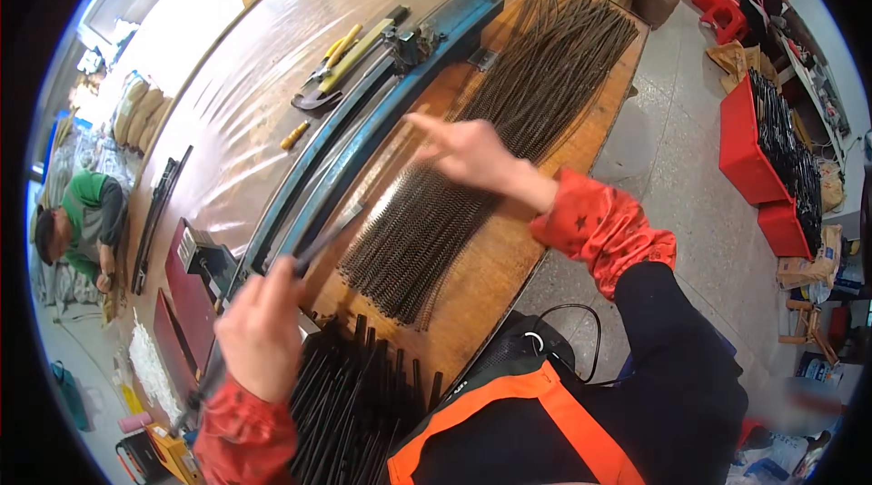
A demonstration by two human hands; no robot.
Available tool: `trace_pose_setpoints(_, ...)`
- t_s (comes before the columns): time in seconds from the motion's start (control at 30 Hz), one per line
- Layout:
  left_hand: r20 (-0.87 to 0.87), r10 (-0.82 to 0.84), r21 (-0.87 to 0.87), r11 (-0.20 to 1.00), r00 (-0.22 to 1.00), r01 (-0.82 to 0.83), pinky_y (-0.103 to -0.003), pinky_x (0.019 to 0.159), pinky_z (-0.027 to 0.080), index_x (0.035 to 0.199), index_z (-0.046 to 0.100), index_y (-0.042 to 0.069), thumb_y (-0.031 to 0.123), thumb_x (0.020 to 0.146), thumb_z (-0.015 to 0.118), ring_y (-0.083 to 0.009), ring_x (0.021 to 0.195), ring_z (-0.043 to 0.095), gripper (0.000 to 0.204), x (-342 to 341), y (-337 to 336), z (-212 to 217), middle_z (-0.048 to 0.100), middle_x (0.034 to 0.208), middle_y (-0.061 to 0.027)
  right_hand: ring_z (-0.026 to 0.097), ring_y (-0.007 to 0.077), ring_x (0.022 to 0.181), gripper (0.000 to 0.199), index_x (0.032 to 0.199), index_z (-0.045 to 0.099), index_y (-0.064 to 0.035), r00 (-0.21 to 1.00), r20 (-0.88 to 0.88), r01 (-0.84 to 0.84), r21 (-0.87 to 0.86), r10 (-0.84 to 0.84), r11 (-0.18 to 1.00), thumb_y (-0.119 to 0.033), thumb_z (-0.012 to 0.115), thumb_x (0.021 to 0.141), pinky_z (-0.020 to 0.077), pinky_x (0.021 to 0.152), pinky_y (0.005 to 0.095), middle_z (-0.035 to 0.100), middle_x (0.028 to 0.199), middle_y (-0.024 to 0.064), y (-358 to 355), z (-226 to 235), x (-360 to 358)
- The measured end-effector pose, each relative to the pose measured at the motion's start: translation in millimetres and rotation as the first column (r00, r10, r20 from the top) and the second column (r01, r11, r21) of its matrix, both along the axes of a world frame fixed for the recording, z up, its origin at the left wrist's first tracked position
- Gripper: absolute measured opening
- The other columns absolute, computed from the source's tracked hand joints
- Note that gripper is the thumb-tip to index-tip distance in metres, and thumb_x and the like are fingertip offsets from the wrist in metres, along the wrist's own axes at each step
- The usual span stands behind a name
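Note:
My left hand (261,331) is closed around a slim black rod (318,244), whose pale metal-looking end points up and right beside the blue rail. My right hand (468,153) is over the long coil springs (427,222), its forefinger stretched toward the blue metal rail (363,126); nothing shows in it. The springs lie side by side in a thick layer along the table. A metal clamp-like fitting (413,47) sits on the rail. Several black tubes (350,394) stand bundled below my left hand and in front of me.
Pliers with yellow handles (341,47) and a yellow-handled tool (295,135) lie on the film-covered table (263,76). Another person (86,212) in green works at the far left. Red crates (754,144) packed with black rods stand on the floor at right.

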State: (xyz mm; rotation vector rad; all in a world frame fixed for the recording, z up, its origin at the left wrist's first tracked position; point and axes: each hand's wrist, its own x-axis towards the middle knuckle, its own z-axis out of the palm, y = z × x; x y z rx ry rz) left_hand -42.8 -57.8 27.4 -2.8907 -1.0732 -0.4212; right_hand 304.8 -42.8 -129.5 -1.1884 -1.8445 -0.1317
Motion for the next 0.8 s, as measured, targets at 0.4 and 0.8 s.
trace_pose_setpoints(0.4,-0.079,-0.137,-0.075,0.989,0.987,0.131,-0.041,0.071,0.052,0.123,0.053,0.001,0.006,0.085,0.066,-0.0311,0.084,0.064,0.04,45,48,-32,0.06,0.09,-0.0125,0.069,0.0307,0.079,0.054,0.131,0.065,-0.0157,0.996,0.082,-0.028,-0.062,0.033,0.998,-0.021,0.079,0.079,0.0576,0.072,0.0386,0.072,0.092,0.0113,22,39,64)
trace_pose_setpoints(0.8,-0.144,-0.16,-0.059,0.986,0.977,0.153,-0.043,0.065,0.051,0.141,0.052,0.013,0.006,0.089,0.06,-0.0297,0.075,0.063,0.053,53,44,-40,0.056,0.082,-0.0104,0.059,0.0218,0.062,0.027,0.104,0.073,-0.0109,0.971,-0.018,0.232,0.317,-0.238,0.92,-0.011,0.078,0.078,0.0508,0.057,0.0344,0.063,0.07,0.0035,2,26,87)
